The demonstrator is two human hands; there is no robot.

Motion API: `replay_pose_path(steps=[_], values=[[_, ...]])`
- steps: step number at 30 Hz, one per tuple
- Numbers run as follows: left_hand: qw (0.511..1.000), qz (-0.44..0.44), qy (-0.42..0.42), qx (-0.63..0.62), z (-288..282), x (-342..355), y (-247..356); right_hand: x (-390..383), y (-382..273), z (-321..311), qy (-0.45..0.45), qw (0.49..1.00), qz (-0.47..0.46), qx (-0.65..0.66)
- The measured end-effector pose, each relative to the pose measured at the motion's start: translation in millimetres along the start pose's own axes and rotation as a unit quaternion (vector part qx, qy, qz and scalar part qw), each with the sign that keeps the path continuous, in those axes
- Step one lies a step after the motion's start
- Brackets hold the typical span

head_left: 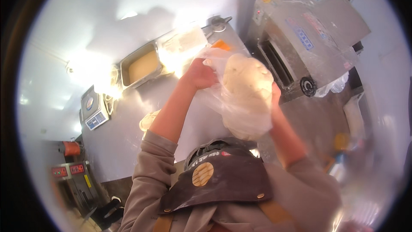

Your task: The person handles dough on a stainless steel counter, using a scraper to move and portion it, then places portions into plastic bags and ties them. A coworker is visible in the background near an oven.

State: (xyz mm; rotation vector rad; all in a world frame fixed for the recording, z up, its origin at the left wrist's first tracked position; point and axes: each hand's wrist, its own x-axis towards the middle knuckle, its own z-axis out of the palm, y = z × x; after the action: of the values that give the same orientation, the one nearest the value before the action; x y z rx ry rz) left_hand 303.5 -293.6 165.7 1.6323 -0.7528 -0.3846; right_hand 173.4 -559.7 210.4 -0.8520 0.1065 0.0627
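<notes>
A large mass of pale dough in a translucent plastic bag is held up in front of me over the worktable. My left hand is closed on the bag at the dough's left, near the bag's upper part. My right hand holds the dough from its right side, with most of its fingers hidden behind it. Another pale piece, perhaps dough, lies on the steel table beside my left forearm, partly covered by it.
A digital scale stands at left. At the back are a steel tray of beige contents, a translucent container and an orange object. A large steel machine stands at right; red-switched equipment is at lower left.
</notes>
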Motion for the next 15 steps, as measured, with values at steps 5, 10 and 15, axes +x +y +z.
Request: replay_pose_path(steps=[5, 10, 15], values=[[0.989, -0.04, -0.072, -0.121, 42, -17, -32, 15, -48, -25, -0.074, 0.991, -0.085, 0.075], [0.757, -0.517, 0.175, -0.358, 105, -70, -63, 31, -103, -46, -0.096, 0.976, -0.16, 0.112], [0.809, -0.444, 0.24, -0.302, 134, -148, -99, 43, -125, -43, -0.247, 0.932, -0.204, 0.172]])
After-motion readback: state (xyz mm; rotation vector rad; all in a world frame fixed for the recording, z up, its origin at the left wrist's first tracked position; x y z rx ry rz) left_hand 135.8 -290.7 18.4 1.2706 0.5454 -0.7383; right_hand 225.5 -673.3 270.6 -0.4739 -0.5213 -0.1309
